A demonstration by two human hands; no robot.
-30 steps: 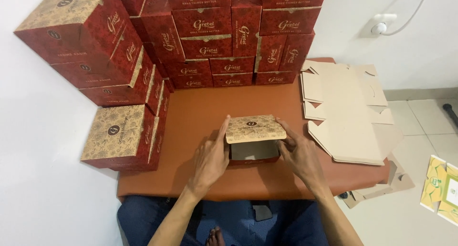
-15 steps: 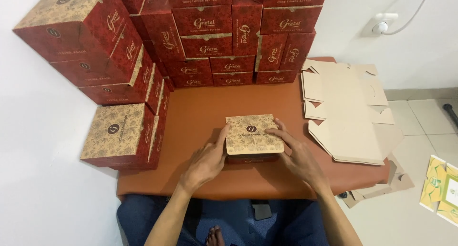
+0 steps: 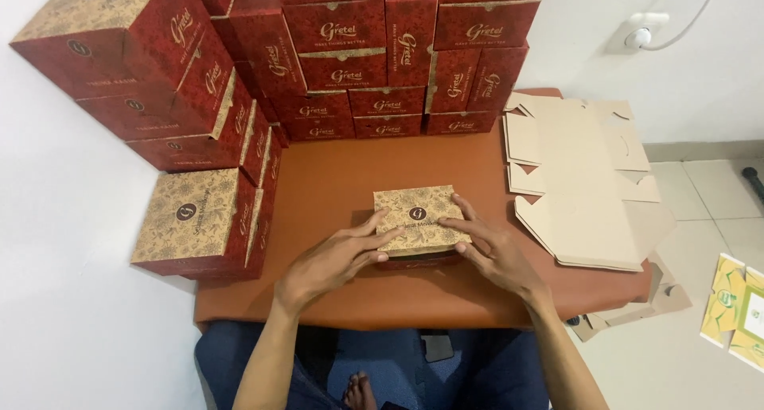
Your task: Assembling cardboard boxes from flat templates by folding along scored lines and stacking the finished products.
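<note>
Nearest the camera: blue-trousered legs and a bare foot (image 3: 360, 392) under the front edge of the brown surface (image 3: 334, 179). Both forearms reach up over that edge.

Left hand (image 3: 330, 259) lies flat, fingers spread, fingertips pressed on the left part of the lid of the small box (image 3: 418, 219). Grip is wide, not wrapped round anything, just pressing down. Right hand (image 3: 489, 247) the same on the right side: fingers stretched over the lid's right edge and corner, wide, pressing, nothing clasped.

The small box sits about mid-surface, slightly toward the front, lid closed, tan patterned top with a dark round emblem, red sides barely showing below. Bare surface all round it; nothing between it and the hands.

Just right of it: a stack of flat unfolded cardboard blanks (image 3: 581, 183), plain tan side up, overhanging the right edge of the surface. More cardboard pieces (image 3: 664, 295) on the tiled floor (image 3: 716, 195) below, plus a yellow-green printed sheet (image 3: 736, 310) at far right.

Left: a finished box with tan lid (image 3: 195, 219) at the surface's left edge, and taller red boxes (image 3: 135, 68) stacked above and behind it.

Far back: a wall of stacked red boxes (image 3: 382, 68) across the rear edge, against the white wall. A wall socket with cable (image 3: 641, 32) at upper right.
</note>
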